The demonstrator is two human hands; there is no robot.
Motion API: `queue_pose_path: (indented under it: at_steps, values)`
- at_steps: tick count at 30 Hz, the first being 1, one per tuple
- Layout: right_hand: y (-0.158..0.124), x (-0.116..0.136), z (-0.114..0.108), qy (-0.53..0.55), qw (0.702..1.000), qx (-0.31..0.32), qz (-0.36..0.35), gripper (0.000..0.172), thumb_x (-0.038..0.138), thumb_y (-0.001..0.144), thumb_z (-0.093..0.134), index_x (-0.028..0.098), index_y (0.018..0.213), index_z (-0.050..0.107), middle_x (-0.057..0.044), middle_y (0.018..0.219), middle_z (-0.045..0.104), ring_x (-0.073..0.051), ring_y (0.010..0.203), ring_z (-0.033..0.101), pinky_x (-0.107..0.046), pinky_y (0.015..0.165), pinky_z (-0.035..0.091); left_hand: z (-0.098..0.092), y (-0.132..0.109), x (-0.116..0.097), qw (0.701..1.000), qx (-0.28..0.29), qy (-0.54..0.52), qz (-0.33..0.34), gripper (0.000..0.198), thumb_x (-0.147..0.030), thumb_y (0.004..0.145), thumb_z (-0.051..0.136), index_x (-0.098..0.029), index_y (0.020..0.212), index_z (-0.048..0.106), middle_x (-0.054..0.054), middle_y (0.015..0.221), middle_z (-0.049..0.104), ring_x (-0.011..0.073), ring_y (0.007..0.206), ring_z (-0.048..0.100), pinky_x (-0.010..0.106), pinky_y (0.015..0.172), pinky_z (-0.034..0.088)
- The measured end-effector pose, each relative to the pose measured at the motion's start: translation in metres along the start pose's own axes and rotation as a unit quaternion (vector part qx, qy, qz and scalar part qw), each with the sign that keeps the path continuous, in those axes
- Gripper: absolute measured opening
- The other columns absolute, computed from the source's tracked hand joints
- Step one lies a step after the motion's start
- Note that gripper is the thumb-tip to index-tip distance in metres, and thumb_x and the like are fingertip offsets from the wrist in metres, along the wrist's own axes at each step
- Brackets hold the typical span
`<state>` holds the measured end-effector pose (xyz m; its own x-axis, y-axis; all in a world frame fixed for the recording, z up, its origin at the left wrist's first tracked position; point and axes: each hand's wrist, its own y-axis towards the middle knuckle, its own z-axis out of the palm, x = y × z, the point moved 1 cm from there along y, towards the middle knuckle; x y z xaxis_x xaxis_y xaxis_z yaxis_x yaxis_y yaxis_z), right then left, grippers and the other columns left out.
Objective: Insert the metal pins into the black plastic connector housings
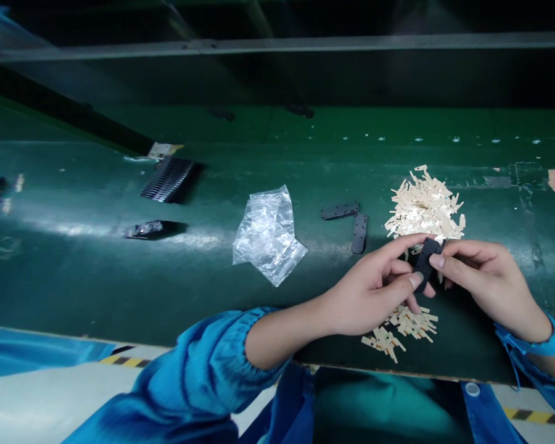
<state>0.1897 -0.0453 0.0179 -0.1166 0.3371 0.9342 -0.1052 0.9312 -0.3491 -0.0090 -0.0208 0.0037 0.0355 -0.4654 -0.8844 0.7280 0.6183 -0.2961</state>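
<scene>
I saw the left hand (pixel 370 293) and right hand (pixel 494 280) clamped on one slim, oblong black part (pixel 425 262).
From my end, the part was just on the near side of a large heap of flat, cream-coloured strips (pixel 423 206); whether the right fingertips also pinched a strip, I could not tell. A smaller cream heap (pixel 411 324) lay nearer the wearer than the large heap, on the dark green table (pixel 203 296), and two flat, black rectangular plates (pixel 359 233) lay left of it, with crumpled clear plastic bags (pixel 263 234) farther left.
</scene>
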Motion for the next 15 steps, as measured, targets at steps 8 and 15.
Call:
queue_pose_path:
  at_steps: [8, 15]
  values:
    - [0.003, -0.008, -0.008, -0.024, 0.999, 0.002, -0.027, 0.040, 0.041, 0.093, 0.074, 0.019, 0.059, 0.067, 0.000, 0.057, 0.061, -0.014, 0.057, 0.051, -0.027, 0.056, 0.040, -0.002, 0.002, 0.002, 0.999, 0.008, -0.050, -0.016, 0.062, -0.030, 0.100, 0.063, -0.019, 0.157, 0.040, 0.003, 0.086, 0.072, 0.0114, 0.062, 0.070, 0.025, 0.065, 0.061]
    - [-0.001, -0.013, -0.006, 0.001, 0.997, 0.000, -0.074, 0.026, 0.039, 0.090, 0.079, 0.021, 0.072, 0.073, 0.000, 0.064, 0.067, -0.014, 0.057, 0.054, -0.026, 0.055, 0.043, -0.007, 0.006, 0.006, 0.997, 0.014, -0.080, -0.018, 0.062, -0.030, 0.098, 0.067, -0.018, 0.155, 0.044, 0.003, 0.084, 0.074, 0.0105, 0.059, 0.069, 0.023, 0.063, 0.059]
